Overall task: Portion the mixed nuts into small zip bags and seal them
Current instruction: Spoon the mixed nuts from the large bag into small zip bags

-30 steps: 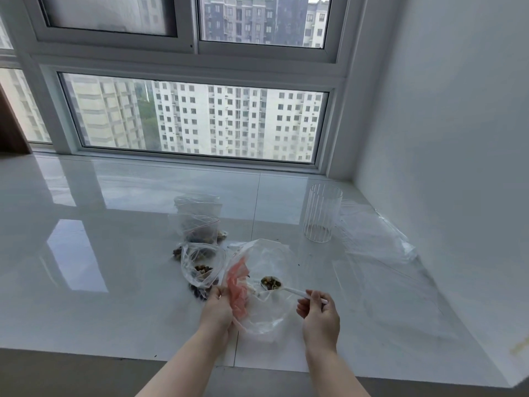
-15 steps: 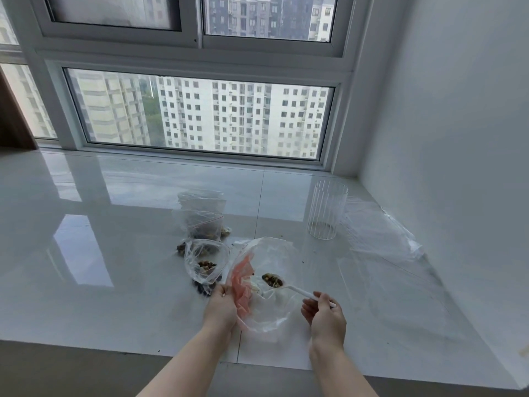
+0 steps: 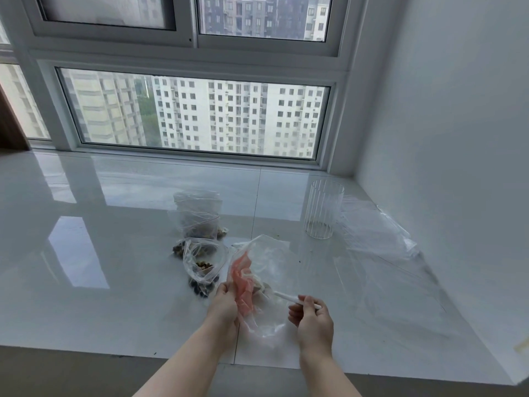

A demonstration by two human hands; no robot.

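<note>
Head view, landmark: the ribbed glass point(image 3: 323, 213) stands upright on the white tabletop point(image 3: 114, 253), toward the wall corner; everything else is placed from it.
Left hand: the left hand point(image 3: 226, 303), nearer the camera than the glass and to its left, pinches the edge of a clear bag point(image 3: 266, 270) at its crumpled pink strip point(image 3: 242, 285) and holds the mouth up.
Right hand: the right hand point(image 3: 313, 316), in front of the glass, has its fingers curled round the handle of a white spoon point(image 3: 289, 297).
Spoon: its bowl end is tucked into that bag, close to the pink strip; whether it carries nuts I cannot tell through the plastic.
Small bag: an open zip bag point(image 3: 204, 263) stands just left of the held bag, with a little heap of mixed nuts point(image 3: 203, 265) in its bottom.
Filled bags: more zip bags point(image 3: 197, 219) with nuts in them sit behind it, well to the left of the glass.
Loose sheet: a flat clear plastic sheet point(image 3: 378, 239) lies just right of the glass, by the wall.
Step in hand: scooping, I'd say, with the spoon working inside the big bag for another portion.
Next move: likely lift the spoon out level, swing it left over the open small bag and tip it in; that floppy mouth wants steadying.
Sealing: not yet done on the open bag.
</note>
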